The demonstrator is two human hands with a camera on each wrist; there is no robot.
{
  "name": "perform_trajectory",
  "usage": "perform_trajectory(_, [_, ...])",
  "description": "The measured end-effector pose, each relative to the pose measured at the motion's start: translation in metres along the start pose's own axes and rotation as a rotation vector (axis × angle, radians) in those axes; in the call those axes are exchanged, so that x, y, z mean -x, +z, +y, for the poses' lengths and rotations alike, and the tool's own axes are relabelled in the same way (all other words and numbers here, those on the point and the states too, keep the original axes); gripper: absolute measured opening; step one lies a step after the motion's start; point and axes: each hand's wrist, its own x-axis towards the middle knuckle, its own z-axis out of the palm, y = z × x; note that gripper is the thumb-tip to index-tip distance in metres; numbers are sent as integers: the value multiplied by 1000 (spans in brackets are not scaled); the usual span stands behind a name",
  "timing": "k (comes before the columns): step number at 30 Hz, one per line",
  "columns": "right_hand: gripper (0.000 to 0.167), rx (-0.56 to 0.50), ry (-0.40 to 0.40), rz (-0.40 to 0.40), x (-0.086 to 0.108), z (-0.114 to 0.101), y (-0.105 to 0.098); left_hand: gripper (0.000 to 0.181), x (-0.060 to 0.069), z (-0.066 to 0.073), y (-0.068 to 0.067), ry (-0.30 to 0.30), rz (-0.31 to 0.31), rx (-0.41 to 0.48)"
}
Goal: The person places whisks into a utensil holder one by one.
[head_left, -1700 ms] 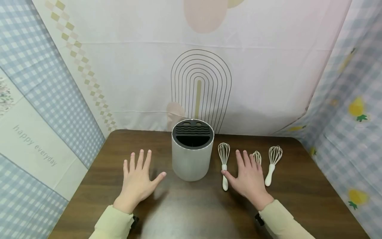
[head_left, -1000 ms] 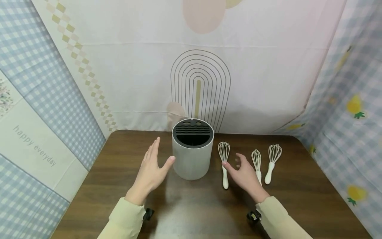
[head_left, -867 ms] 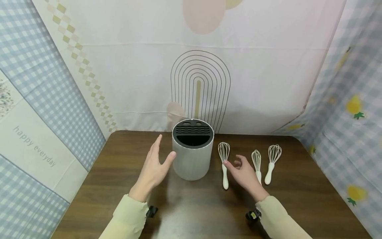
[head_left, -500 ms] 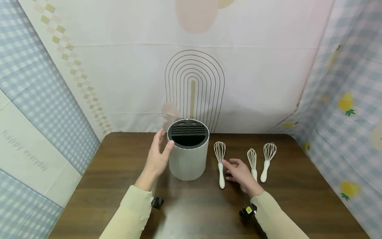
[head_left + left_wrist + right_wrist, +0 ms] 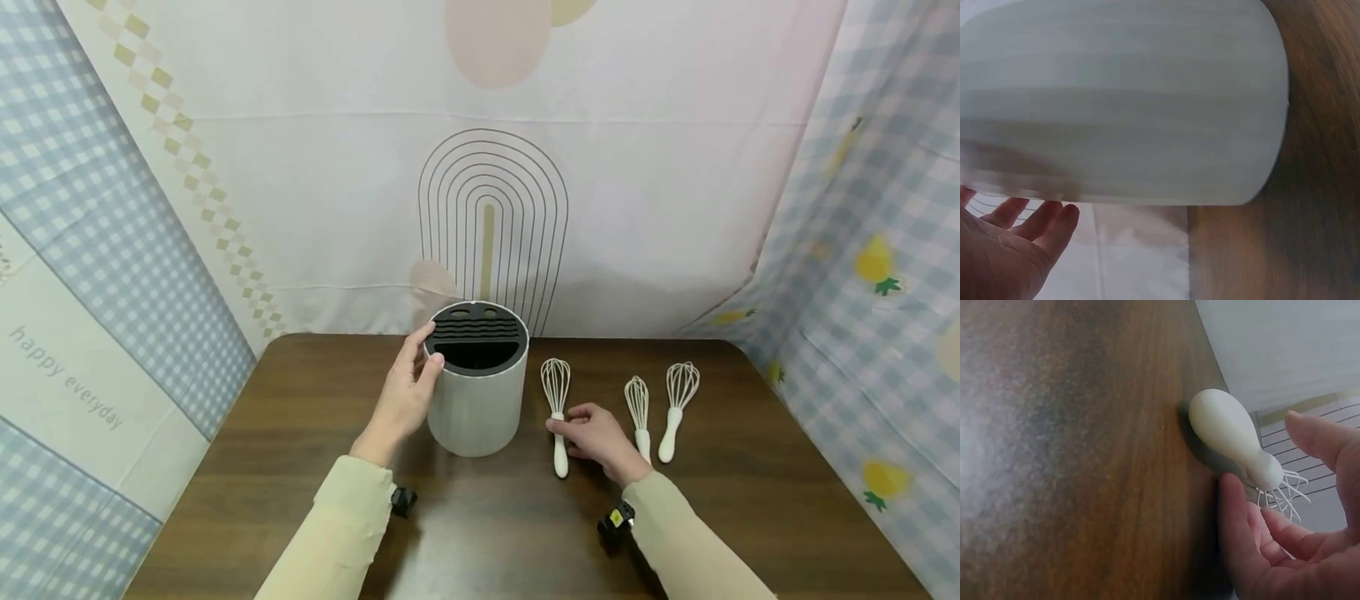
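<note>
A grey-white cylindrical utensil holder point(image 5: 476, 417) with a black slotted top stands upright at the table's middle. My left hand point(image 5: 403, 392) is at its left side near the rim, thumb apart from the fingers; in the left wrist view the fingertips point(image 5: 1067, 215) meet its wall. A whisk point(image 5: 560, 458) with a white handle lies to the holder's right. My right hand point(image 5: 600, 435) is beside that handle, the thumb over it in the head view. In the right wrist view the thumb point(image 5: 1316, 434) stands off the handle point(image 5: 1225, 425), and the fingers are close beside it.
Two more white whisks, a middle one point(image 5: 637, 404) and an outer one point(image 5: 672, 429), lie right of my right hand. The middle whisk's handle end is hidden by my hand. Patterned cloths point(image 5: 337, 208) hang behind and beside the brown table point(image 5: 480, 542).
My left hand has moved forward and right to the holder's rim and turned sideways. My right hand has turned, drawn its fingers in and come to the nearest whisk's handle. The whisks have stayed put.
</note>
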Motion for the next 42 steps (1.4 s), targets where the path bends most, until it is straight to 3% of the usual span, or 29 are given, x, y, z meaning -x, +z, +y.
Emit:
perform_trajectory(2, [63, 27, 4, 3, -2, 1, 2, 48, 0, -2, 1, -15, 10, 6])
perform_trajectory(10, [41, 92, 1, 40, -5, 0, 6, 48, -1, -33, 15, -50, 59, 7])
perform_trajectory(24, [29, 77, -10, 44, -4, 3, 1, 48, 2, -35, 19, -60, 64, -28])
perform_trajectory(29, [29, 66, -10, 41, -4, 6, 1, 48, 2, -35, 20, -41, 81, -25])
perform_trajectory(32, [29, 68, -9, 44, -3, 7, 1, 47, 1, -35, 20, 2, 93, -22])
perform_trajectory(35, [30, 75, -9, 50, -2, 8, 0, 47, 0, -19, 18, 53, 119, 14])
perform_trajectory(39, [31, 80, -11, 53, -3, 8, 0, 46, -2, -18, 15, 91, 153, 61])
perform_trajectory(42, [31, 80, -9, 44, -5, 6, 1, 46, -6, -34, 15, 98, 165, 46])
